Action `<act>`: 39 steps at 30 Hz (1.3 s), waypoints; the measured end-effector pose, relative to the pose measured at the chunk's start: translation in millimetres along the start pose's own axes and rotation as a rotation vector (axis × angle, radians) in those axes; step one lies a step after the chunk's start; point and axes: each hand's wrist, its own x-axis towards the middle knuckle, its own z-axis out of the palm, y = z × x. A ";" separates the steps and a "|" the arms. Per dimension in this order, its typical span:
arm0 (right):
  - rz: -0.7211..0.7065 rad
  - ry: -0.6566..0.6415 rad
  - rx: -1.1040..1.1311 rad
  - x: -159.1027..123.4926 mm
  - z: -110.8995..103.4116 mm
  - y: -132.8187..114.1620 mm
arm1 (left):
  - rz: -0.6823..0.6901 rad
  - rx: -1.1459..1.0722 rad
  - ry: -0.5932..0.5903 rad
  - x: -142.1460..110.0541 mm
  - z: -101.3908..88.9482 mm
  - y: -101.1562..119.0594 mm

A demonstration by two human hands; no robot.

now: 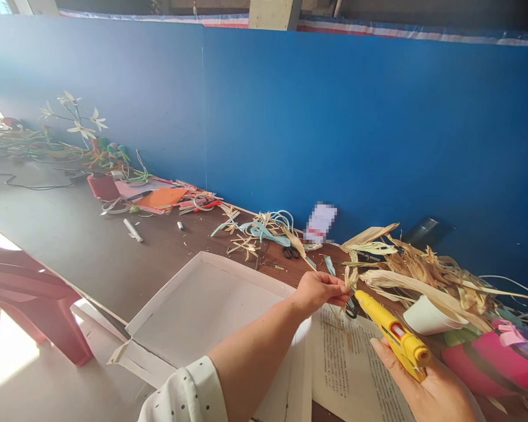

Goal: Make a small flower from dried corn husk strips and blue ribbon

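My left hand [319,290] pinches a small folded piece of dried corn husk [351,276] between thumb and fingers. My right hand [435,381] is wrapped around a yellow glue gun [387,322], its nozzle pointing up and left. The nozzle tip is at the husk piece, close to my left fingertips; whether they touch I cannot tell. Beneath both hands lie a printed sheet of paper [347,369] and an open white cardboard box lid [193,305]. Part of a dark-handled tool shows behind my left fingers, mostly hidden.
A heap of dried corn husks [422,269], a white cup [435,315] and a pink container [493,363] stand at the right. Black-handled scissors [291,252] lie behind my left hand. A blue partition [356,129] closes the back; a pink chair [35,299] stands left.
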 end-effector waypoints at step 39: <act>0.057 0.012 -0.009 -5.5 0.9 1.5 | -0.044 -0.014 -0.028 -2.3 0.0 1.3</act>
